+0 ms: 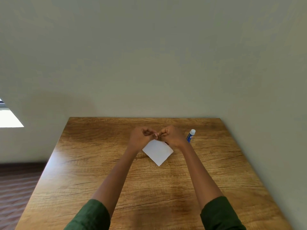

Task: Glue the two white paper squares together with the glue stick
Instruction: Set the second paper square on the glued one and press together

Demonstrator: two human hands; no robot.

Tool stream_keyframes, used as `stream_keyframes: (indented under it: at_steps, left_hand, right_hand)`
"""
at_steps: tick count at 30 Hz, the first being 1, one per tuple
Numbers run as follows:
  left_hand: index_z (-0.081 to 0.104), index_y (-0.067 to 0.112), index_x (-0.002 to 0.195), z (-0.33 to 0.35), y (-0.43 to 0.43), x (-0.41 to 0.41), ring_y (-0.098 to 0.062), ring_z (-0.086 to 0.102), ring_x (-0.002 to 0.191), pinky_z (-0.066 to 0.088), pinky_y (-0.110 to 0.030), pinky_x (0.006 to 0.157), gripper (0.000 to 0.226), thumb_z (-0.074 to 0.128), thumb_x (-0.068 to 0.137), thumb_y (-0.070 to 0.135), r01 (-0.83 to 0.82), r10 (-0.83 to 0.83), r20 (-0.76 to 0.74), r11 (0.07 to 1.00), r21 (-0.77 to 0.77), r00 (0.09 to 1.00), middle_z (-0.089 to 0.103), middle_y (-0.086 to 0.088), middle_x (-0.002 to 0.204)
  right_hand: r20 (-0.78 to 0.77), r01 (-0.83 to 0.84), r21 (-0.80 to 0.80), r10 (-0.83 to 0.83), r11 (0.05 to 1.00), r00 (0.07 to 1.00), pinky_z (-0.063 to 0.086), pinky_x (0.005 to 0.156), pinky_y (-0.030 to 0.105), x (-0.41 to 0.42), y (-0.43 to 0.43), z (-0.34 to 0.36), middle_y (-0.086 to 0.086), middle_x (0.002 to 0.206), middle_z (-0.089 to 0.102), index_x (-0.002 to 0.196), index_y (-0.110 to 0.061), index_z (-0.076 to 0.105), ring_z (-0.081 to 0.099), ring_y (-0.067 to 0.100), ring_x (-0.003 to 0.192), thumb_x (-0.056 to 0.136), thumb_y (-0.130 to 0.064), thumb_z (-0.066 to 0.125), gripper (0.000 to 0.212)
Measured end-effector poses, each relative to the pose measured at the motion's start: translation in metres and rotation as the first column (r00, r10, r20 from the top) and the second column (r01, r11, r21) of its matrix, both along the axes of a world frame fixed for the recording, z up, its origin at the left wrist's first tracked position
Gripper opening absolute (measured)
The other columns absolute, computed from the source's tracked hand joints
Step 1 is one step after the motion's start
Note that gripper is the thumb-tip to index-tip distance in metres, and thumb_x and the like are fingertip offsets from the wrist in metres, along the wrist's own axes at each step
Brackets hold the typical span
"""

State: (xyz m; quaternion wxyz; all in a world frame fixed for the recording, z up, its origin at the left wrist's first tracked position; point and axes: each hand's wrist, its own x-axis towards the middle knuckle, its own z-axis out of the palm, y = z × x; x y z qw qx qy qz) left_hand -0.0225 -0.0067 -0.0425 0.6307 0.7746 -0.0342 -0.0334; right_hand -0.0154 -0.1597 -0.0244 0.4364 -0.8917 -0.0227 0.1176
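One white paper square (157, 151) shows on the wooden table (99, 163), turned like a diamond. A second sheet cannot be told apart from it. Its far corner is hidden under my hands. My left hand (141, 136) and my right hand (171, 135) are curled, and their fingertips meet at that far corner and seem to pinch it. The glue stick (191, 135), blue with a white cap on, stands upright just right of my right hand, untouched.
The table's far edge meets a plain wall. The right edge of the table also runs close to a wall. Left of the table the floor drops away, with a bright window patch at the far left.
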Motion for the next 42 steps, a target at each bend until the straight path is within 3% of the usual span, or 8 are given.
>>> stream_keyframes:
  at_steps: [5,9,14,22,28,34,38,42]
  left_hand:
    - [0.073,0.013,0.067,-0.006,0.001,0.0,0.002,0.061,0.063,0.044,-0.015,0.055,0.012,0.073,0.072,0.002,-0.113,0.109,-0.075,0.992,-0.055,0.991,0.069,0.013,0.063]
    - [0.069,0.015,0.065,-0.011,0.007,-0.001,-0.013,0.063,0.075,0.048,-0.026,0.061,0.024,0.063,0.077,-0.004,-0.204,0.178,-0.17,0.968,-0.148,0.969,0.07,0.004,0.078]
    - [0.067,0.008,0.071,-0.018,0.01,-0.004,-0.015,0.061,0.079,0.047,-0.026,0.06,0.018,0.06,0.08,-0.005,-0.265,0.199,-0.266,0.933,-0.244,0.943,0.069,0.0,0.085]
    - [0.065,0.013,0.079,-0.02,0.002,-0.007,-0.017,0.057,0.072,0.044,-0.026,0.051,0.004,0.066,0.082,0.013,-0.396,0.21,-0.447,0.837,-0.377,0.87,0.067,0.0,0.091]
    - [0.063,0.014,0.079,-0.023,0.008,-0.004,-0.023,0.063,0.087,0.052,-0.032,0.061,0.009,0.062,0.084,0.007,-0.38,0.183,-0.499,0.866,-0.326,0.847,0.067,-0.009,0.103]
    - [0.059,0.013,0.108,-0.014,0.006,-0.004,-0.016,0.062,0.088,0.049,-0.028,0.067,0.025,0.06,0.084,0.006,-0.253,0.174,-0.304,0.935,-0.247,0.937,0.066,-0.005,0.103]
    - [0.069,0.017,0.092,-0.011,0.004,0.001,-0.013,0.061,0.083,0.046,-0.028,0.07,0.018,0.074,0.075,0.022,0.071,-0.049,-0.15,0.987,0.145,0.988,0.068,0.003,0.088]
    - [0.073,0.012,0.076,-0.015,0.0,0.0,-0.016,0.058,0.075,0.041,-0.022,0.058,0.009,0.067,0.079,0.007,-0.009,0.017,-0.136,0.998,0.061,0.991,0.068,-0.001,0.081]
  right_hand:
    - [0.016,-0.091,-0.09,0.093,0.992,0.996,0.038,0.054,0.015,0.004,0.002,0.004,0.006,0.093,0.074,0.095,-0.012,0.074,0.056,0.003,0.066,0.079,-0.027,0.072,0.022]
    - [-0.018,-0.094,-0.061,0.093,0.994,0.996,0.039,0.047,0.003,0.001,-0.004,0.0,0.006,0.091,0.072,0.095,-0.007,0.073,0.058,0.001,0.065,0.078,-0.026,0.073,0.025]
    - [-0.086,-0.037,0.042,0.04,0.998,0.995,0.051,0.058,0.02,-0.003,-0.021,-0.01,0.002,0.078,0.071,0.093,-0.004,0.073,0.066,0.01,0.07,0.078,-0.022,0.073,0.023]
    - [-0.017,0.211,0.283,-0.215,0.936,0.976,0.058,0.081,0.041,-0.005,-0.023,-0.02,0.014,0.099,0.073,0.098,-0.011,0.07,0.069,0.02,0.095,0.082,-0.006,0.067,0.017]
    - [-0.036,0.238,0.379,-0.242,0.894,0.969,0.057,0.073,0.032,-0.006,-0.016,-0.019,0.009,0.099,0.072,0.11,-0.012,0.064,0.068,0.017,0.096,0.089,-0.004,0.057,0.023]
    - [-0.006,0.142,0.229,-0.144,0.963,0.99,0.055,0.084,0.037,-0.005,-0.015,-0.013,0.01,0.1,0.073,0.114,-0.014,0.063,0.066,0.015,0.099,0.089,-0.006,0.057,0.027]
    - [-0.009,0.098,0.223,-0.099,0.97,0.995,0.055,0.087,0.04,-0.005,-0.013,-0.011,0.017,0.095,0.074,0.117,-0.016,0.061,0.067,0.016,0.097,0.087,-0.005,0.061,0.033]
    - [-0.008,0.117,0.293,-0.119,0.949,0.993,0.056,0.082,0.036,-0.008,-0.012,-0.012,0.016,0.099,0.073,0.122,-0.013,0.056,0.068,0.017,0.096,0.082,-0.006,0.067,0.042]
